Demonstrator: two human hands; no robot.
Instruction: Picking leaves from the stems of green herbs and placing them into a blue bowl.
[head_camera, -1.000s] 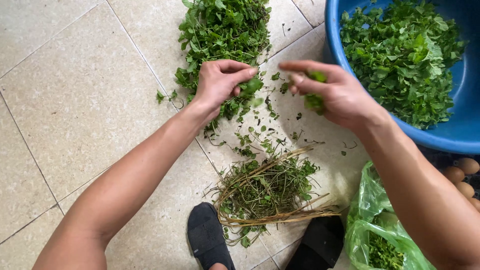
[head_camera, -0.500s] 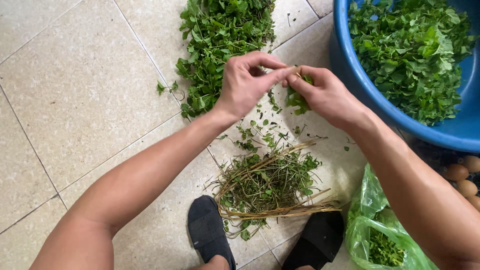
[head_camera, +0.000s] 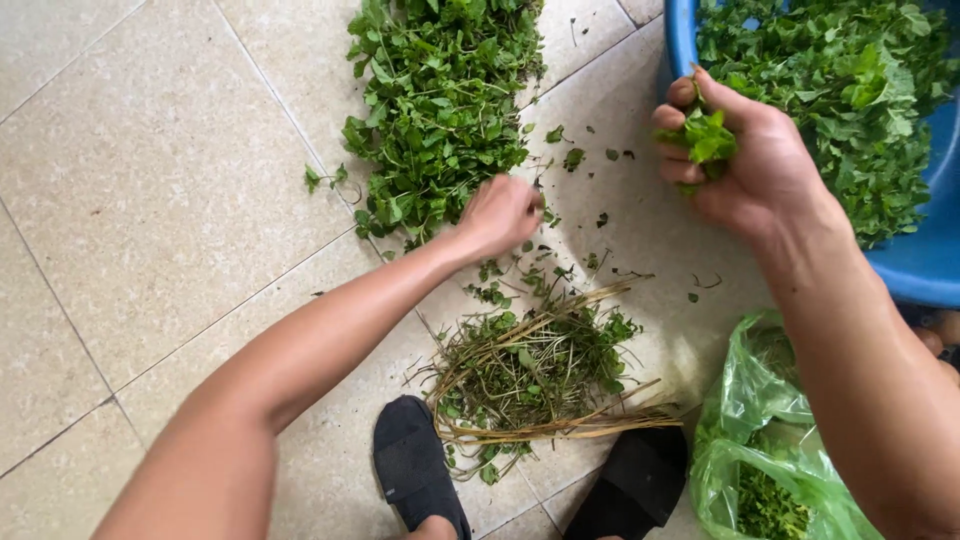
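Right hand (head_camera: 745, 165), upper right of frame, fingers curled tight around a small bunch of leaves (head_camera: 706, 137), held at the rim of the blue basin (head_camera: 920, 265) of picked greens. Left hand (head_camera: 500, 213), centre of frame, fingers closed together at the lower edge of the herb pile (head_camera: 440, 110) on the tiled floor (head_camera: 130, 200). Stem pile (head_camera: 535, 370) lies lower centre, beside black slippers (head_camera: 415, 465). Green plastic bag (head_camera: 760, 460), lower right.

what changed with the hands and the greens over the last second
The hands came apart. The right hand moved toward the blue basin, keeping its small bunch of leaves. The left hand dropped to the edge of the herb pile. The stem heap and green bag stayed put.
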